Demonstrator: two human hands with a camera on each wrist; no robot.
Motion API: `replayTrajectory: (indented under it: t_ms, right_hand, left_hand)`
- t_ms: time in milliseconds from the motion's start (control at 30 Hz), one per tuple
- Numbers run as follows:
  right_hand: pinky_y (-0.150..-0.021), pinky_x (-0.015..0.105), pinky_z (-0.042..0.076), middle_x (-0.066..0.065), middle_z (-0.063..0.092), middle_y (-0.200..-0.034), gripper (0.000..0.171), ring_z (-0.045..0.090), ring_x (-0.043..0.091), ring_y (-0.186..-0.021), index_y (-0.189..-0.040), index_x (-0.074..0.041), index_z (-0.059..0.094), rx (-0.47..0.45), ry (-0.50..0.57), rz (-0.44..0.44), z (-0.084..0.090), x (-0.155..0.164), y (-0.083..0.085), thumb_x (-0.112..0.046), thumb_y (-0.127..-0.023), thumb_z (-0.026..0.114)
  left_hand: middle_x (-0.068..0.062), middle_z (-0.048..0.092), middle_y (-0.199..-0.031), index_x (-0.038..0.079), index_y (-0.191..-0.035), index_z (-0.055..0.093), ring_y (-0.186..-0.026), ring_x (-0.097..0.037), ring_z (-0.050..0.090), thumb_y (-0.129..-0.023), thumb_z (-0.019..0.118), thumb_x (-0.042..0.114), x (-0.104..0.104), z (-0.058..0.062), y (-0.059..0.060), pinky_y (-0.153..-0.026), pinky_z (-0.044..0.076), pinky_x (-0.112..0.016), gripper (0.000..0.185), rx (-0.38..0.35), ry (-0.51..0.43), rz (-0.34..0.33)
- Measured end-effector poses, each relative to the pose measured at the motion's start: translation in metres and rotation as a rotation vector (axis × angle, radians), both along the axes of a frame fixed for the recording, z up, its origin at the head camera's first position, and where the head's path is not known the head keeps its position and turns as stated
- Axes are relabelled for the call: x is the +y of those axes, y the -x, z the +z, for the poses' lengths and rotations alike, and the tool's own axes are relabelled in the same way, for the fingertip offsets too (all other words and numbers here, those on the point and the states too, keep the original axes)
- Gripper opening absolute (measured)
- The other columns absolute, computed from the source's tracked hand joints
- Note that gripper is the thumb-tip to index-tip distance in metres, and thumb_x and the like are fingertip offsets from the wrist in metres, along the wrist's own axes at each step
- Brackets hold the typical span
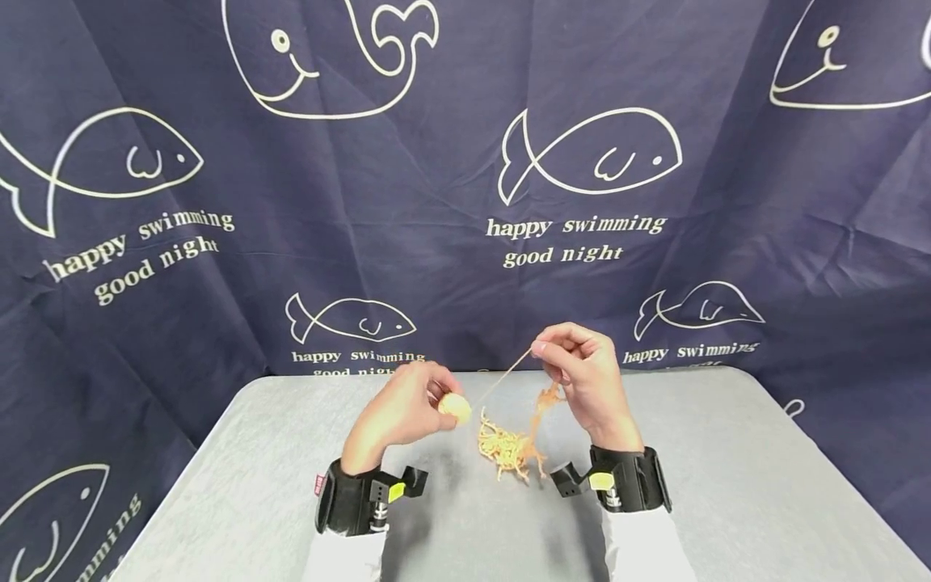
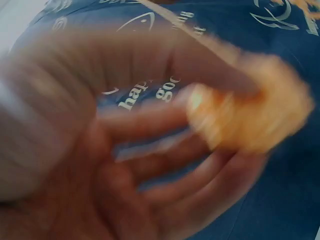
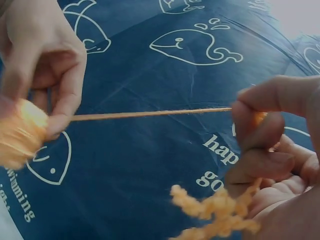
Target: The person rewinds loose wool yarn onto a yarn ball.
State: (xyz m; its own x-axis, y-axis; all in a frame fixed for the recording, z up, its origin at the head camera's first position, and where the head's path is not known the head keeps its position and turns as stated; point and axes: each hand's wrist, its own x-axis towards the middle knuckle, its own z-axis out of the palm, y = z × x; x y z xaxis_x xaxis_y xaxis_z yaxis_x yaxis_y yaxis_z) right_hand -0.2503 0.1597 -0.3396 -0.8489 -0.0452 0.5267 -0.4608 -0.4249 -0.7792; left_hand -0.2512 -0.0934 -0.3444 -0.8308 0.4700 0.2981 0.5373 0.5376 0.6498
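Observation:
My left hand [image 1: 407, 404] grips a small ball of yellow-orange yarn [image 1: 454, 407] between thumb and fingers. In the left wrist view that yarn ball [image 2: 250, 102] is blurred. A single strand of yarn [image 3: 150, 114] runs taut from the ball to my right hand [image 1: 585, 380], which pinches it between thumb and index finger. More crinkled yarn [image 3: 215, 207] hangs from under the right hand's curled fingers. It trails down to a loose, tangled heap of yarn [image 1: 505, 449] on the grey table, between the two hands.
The grey table [image 1: 240, 485] has rounded far corners. Right behind it hangs a dark blue curtain [image 1: 465, 202] printed with white fish, whales and lettering. Black wrist straps with camera mounts [image 1: 352, 493] sit on both wrists, over white sleeves [image 1: 643, 541].

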Motion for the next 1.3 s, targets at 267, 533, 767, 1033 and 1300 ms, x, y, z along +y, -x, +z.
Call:
replayTrajectory:
  t_ms: [267,533,767,1033,1300]
  right_hand:
    - [-0.047,0.021,0.022,0.004,0.07,-0.074,0.02,0.04,0.01,-0.05,-0.084,-0.005,0.072,-0.05,0.139,-0.128,-0.005,-0.002,0.006,0.013,-0.089,0.066]
    - [-0.046,0.017,0.039,0.001,0.067,-0.07,0.004,0.048,0.007,-0.052,-0.088,-0.002,0.075,-0.086,-0.423,-0.228,-0.017,-0.007,0.013,0.001,-0.085,0.077]
    - [-0.049,0.019,0.039,-0.004,0.063,-0.068,0.008,0.049,0.005,-0.054,-0.085,-0.009,0.074,0.137,-0.843,0.021,-0.018,-0.007,0.006,-0.001,-0.084,0.076]
    - [-0.049,0.017,0.038,-0.002,0.066,-0.071,0.014,0.048,0.004,-0.056,-0.085,-0.011,0.073,0.219,-0.814,0.212,-0.004,-0.002,-0.01,0.003,-0.084,0.075]
    - [-0.042,0.023,0.038,0.002,0.066,-0.074,0.017,0.05,0.009,-0.054,-0.088,-0.006,0.073,0.204,-0.473,0.016,0.002,0.005,-0.011,0.01,-0.083,0.073]
  left_hand:
    - [-0.008,0.069,-0.1,0.004,-0.101,0.073,-0.094,-0.017,0.065,-0.075,0.078,-0.01,-0.004,0.002,-0.004,-0.084,0.061,-0.041,0.03,-0.208,-0.238,-0.621]
    - [-0.011,0.067,-0.11,0.001,-0.109,0.069,-0.102,-0.021,0.063,-0.078,0.077,-0.014,0.001,0.009,-0.008,-0.09,0.059,-0.044,0.036,-0.115,-0.751,-0.798]
    - [-0.008,0.073,-0.106,0.007,-0.107,0.074,-0.094,-0.017,0.071,-0.078,0.069,-0.019,0.014,0.01,-0.006,-0.082,0.06,-0.028,0.039,-0.104,-1.147,-0.401]
    - [-0.015,0.074,-0.098,-0.011,-0.105,0.069,-0.085,-0.017,0.072,-0.076,0.077,-0.018,0.022,0.003,0.004,-0.077,0.062,-0.028,0.031,0.009,-0.998,0.068]
    - [-0.009,0.074,-0.092,0.0,-0.099,0.075,-0.083,-0.019,0.071,-0.077,0.08,-0.006,0.014,-0.004,0.007,-0.075,0.062,-0.03,0.023,-0.049,-0.348,-0.03]
